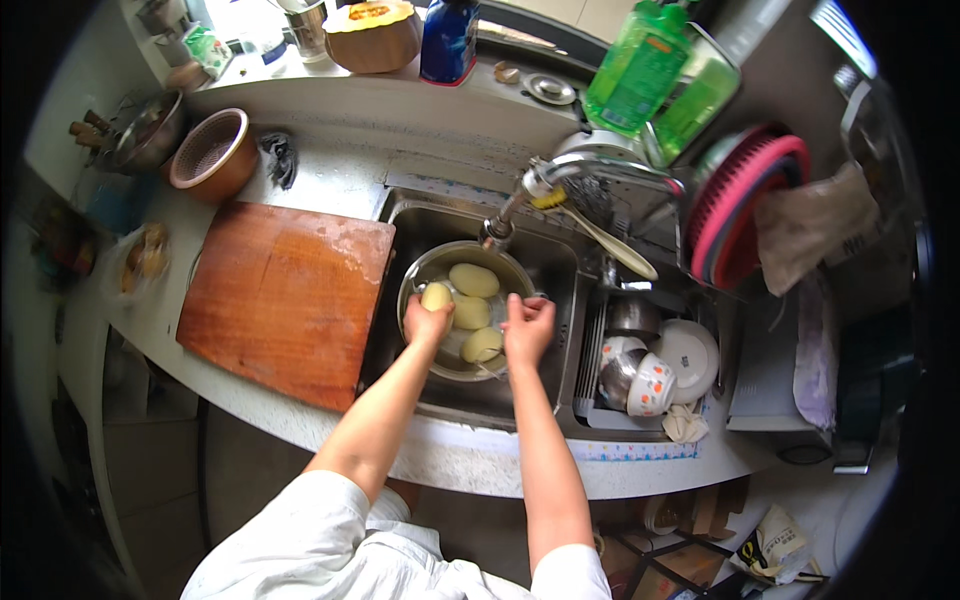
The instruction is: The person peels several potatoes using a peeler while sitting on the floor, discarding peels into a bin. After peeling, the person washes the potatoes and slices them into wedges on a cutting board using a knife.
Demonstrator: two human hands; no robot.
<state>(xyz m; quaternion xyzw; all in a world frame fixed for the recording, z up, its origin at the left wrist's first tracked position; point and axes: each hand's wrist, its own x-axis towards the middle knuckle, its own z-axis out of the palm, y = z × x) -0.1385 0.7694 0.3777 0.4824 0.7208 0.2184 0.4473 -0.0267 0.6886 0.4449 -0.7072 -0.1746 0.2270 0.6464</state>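
Note:
A metal basin (411, 271) stands in the left bowl of a stainless steel sink (570, 360), under the faucet head (498, 228). Three peeled potatoes lie inside it: one at the back (474, 280), one in the middle (472, 313) and one in front (481, 345). Over the basin's left side, my left hand (427, 321) grips another peeled potato (436, 297). My right hand (529, 324) is at the basin's right rim with its fingers curled; a thin metal piece (491, 367) shows below it, and whether the fingers hold anything is not clear.
A wooden cutting board (289, 296) lies left of the sink, near a brown basin with a strainer (217, 161). Right of it, a rack holds bowls (651, 384) and a plate (686, 360). A yellow-bristled brush (607, 244) rests behind the sink; green bottles (637, 67) stand farther back.

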